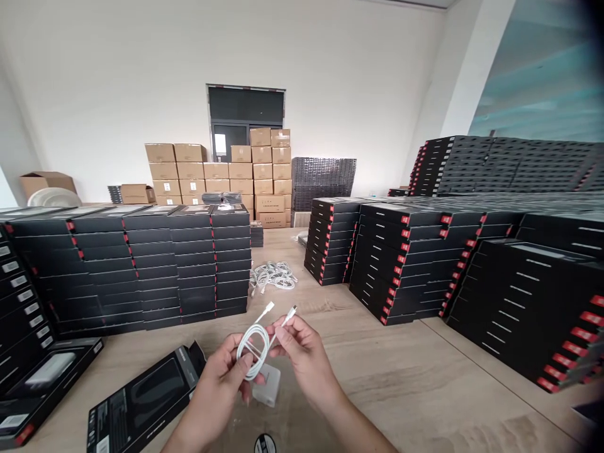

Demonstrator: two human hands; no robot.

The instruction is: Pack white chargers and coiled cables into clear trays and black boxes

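Note:
A coiled white charging cable [255, 351] is held up over the wooden table. My left hand [229, 371] is closed around the left side of the coil, thumb across its lower part. Between thumb and fingers, my right hand [302, 346] pinches the cable near one plug, whose tip points up; the other plug stands up free above the coil. Just under the hands lies a white power adapter [267, 387], partly hidden by the left fingers. To the left rests a black product box [146, 402] with an open end flap.
Stacked black boxes [155, 264] wall off the left, and more black boxes [406, 258] fill the right. A pile of white cables [274, 275] lies ahead between them. An open black box [47, 384] sits at far left. Brown cartons [217, 171] stand at the back wall.

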